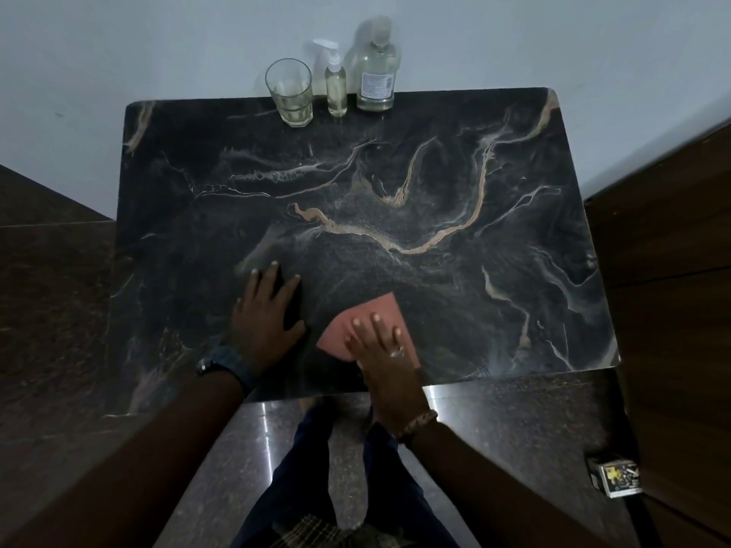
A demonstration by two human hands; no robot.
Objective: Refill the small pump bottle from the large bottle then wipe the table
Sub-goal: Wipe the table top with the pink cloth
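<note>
A pink cloth [358,320] lies flat on the black marble table [435,183] near its front edge. My right hand [381,350] presses on the cloth with straight, spread fingers. My left hand [267,316] rests flat on the bare table just left of the cloth, fingers spread. At the table's far edge stand the small pump bottle [336,87] and, to its right, the large clear bottle [376,73], both upright and holding pale liquid.
A drinking glass [290,92] with a little pale liquid stands left of the pump bottle at the far edge. A wall rises behind the table. A small printed box [617,478] lies on the floor at the lower right. Wooden furniture flanks the right side.
</note>
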